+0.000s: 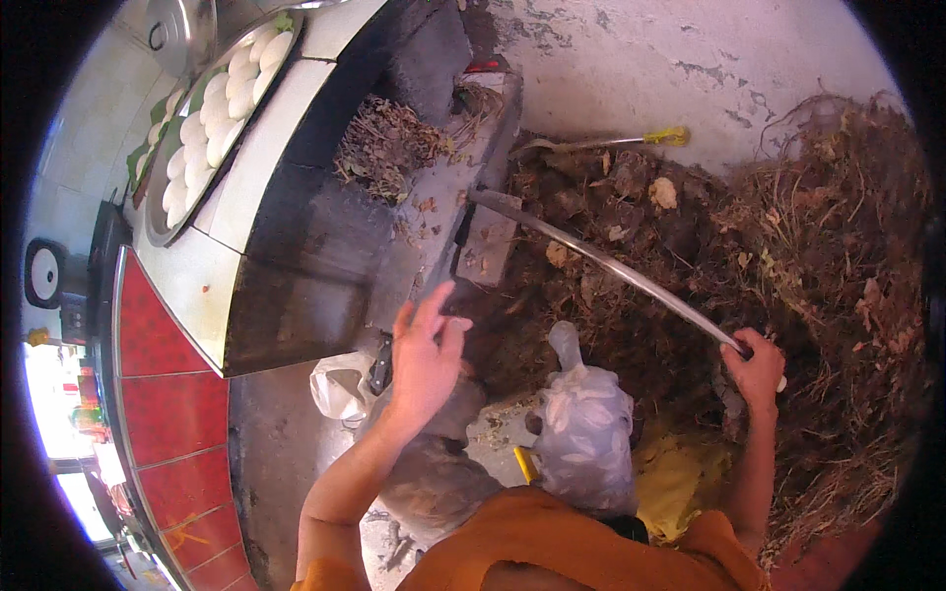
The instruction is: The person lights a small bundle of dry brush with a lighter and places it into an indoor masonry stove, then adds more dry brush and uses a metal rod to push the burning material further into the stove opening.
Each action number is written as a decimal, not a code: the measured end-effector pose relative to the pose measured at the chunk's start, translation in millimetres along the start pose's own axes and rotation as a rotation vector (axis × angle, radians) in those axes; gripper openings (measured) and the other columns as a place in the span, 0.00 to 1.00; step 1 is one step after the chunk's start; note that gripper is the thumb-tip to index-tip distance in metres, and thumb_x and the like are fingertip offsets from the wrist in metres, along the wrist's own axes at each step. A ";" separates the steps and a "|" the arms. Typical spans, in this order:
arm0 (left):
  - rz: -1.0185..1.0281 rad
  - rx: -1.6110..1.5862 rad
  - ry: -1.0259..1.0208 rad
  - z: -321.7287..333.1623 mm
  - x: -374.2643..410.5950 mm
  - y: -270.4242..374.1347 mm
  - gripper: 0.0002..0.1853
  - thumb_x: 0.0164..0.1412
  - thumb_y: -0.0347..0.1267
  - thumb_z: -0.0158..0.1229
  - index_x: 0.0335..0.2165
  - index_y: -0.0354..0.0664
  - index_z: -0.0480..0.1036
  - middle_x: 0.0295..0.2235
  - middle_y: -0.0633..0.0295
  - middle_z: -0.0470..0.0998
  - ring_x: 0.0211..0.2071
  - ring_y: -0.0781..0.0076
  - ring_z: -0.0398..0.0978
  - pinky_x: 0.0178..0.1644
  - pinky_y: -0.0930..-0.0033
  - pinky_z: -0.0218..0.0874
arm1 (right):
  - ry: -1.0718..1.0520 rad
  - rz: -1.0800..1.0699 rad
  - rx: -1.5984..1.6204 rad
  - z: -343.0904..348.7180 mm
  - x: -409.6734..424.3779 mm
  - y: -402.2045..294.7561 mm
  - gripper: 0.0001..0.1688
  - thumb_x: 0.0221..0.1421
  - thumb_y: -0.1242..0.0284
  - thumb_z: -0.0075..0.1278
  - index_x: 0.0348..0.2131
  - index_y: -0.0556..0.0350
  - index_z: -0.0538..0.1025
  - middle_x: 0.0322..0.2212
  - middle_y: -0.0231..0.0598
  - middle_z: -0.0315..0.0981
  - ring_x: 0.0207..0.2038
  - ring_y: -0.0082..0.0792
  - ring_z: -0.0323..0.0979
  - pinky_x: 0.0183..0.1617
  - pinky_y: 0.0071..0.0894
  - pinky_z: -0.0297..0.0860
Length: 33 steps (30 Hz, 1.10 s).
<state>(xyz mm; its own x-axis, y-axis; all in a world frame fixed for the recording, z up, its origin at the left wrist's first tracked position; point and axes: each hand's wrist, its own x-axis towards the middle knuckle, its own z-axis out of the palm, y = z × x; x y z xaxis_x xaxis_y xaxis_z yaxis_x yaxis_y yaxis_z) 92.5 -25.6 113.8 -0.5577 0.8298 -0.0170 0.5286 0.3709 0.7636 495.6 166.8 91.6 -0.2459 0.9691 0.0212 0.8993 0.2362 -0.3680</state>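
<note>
My right hand (754, 366) is wrapped around one end of a long metal rod (635, 279). The rod slants up and leftward, and its dark far end lies by the ledge (425, 240) before the opening of a soot-dark hearth. Raised with fingers apart and nothing in it, my left hand (429, 362) is in front of that ledge. Dry leaves and twigs (392, 144) are heaped at the hearth opening. A brick-like block (486, 244) sits beside the ledge, under the rod's far part.
A big pile of dry roots and brush (805, 244) fills the right side. On it lies a yellow-handled tool (665, 137), against the wall. A stuffed plastic bag (587, 436) stands close to me. The tiled counter (288, 103) holds a metal tray (159, 221) of white rounded pieces.
</note>
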 end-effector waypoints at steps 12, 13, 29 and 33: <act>0.104 0.148 -0.156 26.0 7.4 -7.6 0.24 0.57 0.28 0.54 0.53 0.43 0.65 0.25 0.60 0.78 0.30 0.64 0.75 0.62 0.53 0.47 | -0.161 -0.216 -0.099 96.0 63.3 -104.5 0.15 0.46 0.62 0.58 0.32 0.50 0.77 0.30 0.42 0.76 0.33 0.47 0.75 0.36 0.44 0.70; 0.111 0.159 -0.157 26.2 5.3 -7.8 0.24 0.57 0.28 0.55 0.53 0.43 0.65 0.24 0.60 0.78 0.29 0.64 0.75 0.62 0.53 0.47 | -0.184 -0.239 -0.082 115.9 69.5 -124.8 0.14 0.46 0.64 0.57 0.33 0.51 0.77 0.29 0.42 0.76 0.33 0.47 0.75 0.37 0.45 0.70; 0.212 0.209 -0.261 31.9 -1.7 -28.1 0.21 0.55 0.24 0.51 0.49 0.45 0.70 0.21 0.61 0.74 0.28 0.65 0.74 0.62 0.54 0.48 | -0.149 -0.473 0.383 215.2 27.7 -127.6 0.05 0.53 0.71 0.50 0.28 0.54 0.72 0.20 0.46 0.73 0.25 0.50 0.73 0.29 0.45 0.69; 0.034 0.090 -0.354 36.0 1.3 1.1 0.16 0.59 0.28 0.52 0.46 0.43 0.72 0.13 0.64 0.69 0.20 0.67 0.71 0.63 0.58 0.47 | -0.135 0.330 0.813 191.0 -6.3 -5.8 0.10 0.58 0.67 0.46 0.28 0.56 0.71 0.18 0.39 0.73 0.19 0.35 0.72 0.23 0.33 0.67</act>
<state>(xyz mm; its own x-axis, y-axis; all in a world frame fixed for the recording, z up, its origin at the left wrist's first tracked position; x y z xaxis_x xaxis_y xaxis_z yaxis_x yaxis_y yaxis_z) 115.4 -9.1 91.4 -0.2915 0.9292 -0.2270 0.6059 0.3630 0.7079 422.8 145.7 -84.0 -0.1062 0.9499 -0.2940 0.4092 -0.2278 -0.8836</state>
